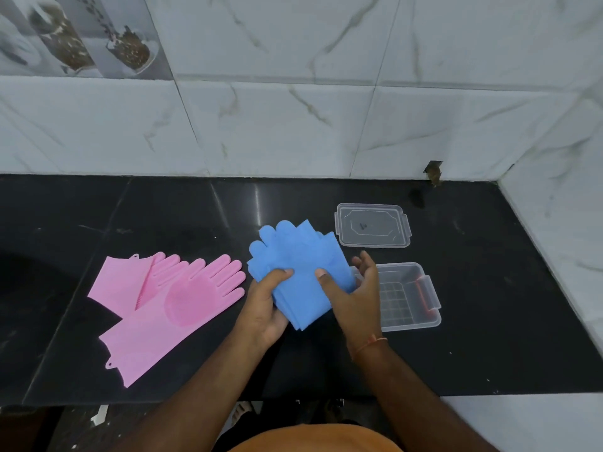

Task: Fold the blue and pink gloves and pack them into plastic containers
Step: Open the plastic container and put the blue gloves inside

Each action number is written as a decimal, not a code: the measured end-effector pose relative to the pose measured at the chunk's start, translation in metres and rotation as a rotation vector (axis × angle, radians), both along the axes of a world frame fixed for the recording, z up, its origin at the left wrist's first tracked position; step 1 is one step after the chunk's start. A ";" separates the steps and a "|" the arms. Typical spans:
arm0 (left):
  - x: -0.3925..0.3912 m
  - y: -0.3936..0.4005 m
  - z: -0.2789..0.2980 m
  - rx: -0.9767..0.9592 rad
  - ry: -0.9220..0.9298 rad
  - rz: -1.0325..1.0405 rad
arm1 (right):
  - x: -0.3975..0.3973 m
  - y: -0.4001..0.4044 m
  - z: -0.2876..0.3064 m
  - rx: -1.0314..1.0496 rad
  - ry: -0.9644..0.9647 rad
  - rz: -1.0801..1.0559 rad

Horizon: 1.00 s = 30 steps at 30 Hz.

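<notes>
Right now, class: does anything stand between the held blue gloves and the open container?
Nothing visible does. Both hands, left and right, grip the blue gloves beside the open container; its lid lies apart.

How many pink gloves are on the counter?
2: one pink glove lies folded at far left; the other lies flat, overlapping it, fingers pointing toward the blue gloves.

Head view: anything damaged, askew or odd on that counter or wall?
One thing: a broken, brownish hole in the wall tile where it meets the black counter, behind the lid, with a dark smudge below it. The pink gloves lie overlapped, unfolded. Nothing spilled.
</notes>
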<state>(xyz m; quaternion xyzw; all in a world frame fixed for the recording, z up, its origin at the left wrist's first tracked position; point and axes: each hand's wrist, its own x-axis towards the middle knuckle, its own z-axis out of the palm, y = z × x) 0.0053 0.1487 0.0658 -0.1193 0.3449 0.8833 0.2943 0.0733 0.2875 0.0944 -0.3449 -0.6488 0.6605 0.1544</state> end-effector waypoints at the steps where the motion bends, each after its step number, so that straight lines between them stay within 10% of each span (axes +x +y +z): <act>1: 0.002 0.009 0.003 0.042 -0.008 0.004 | 0.003 0.006 0.004 -0.129 0.017 -0.023; 7: 0.014 0.059 0.013 0.169 -0.001 -0.020 | 0.034 0.041 0.011 -0.591 0.059 0.211; 25: 0.030 0.101 0.005 -1.201 0.765 -0.493 | 0.053 0.205 0.000 0.126 -0.488 0.423; 30: 0.031 0.107 0.000 -1.479 0.990 -0.605 | 0.046 0.203 -0.002 0.678 -0.673 0.498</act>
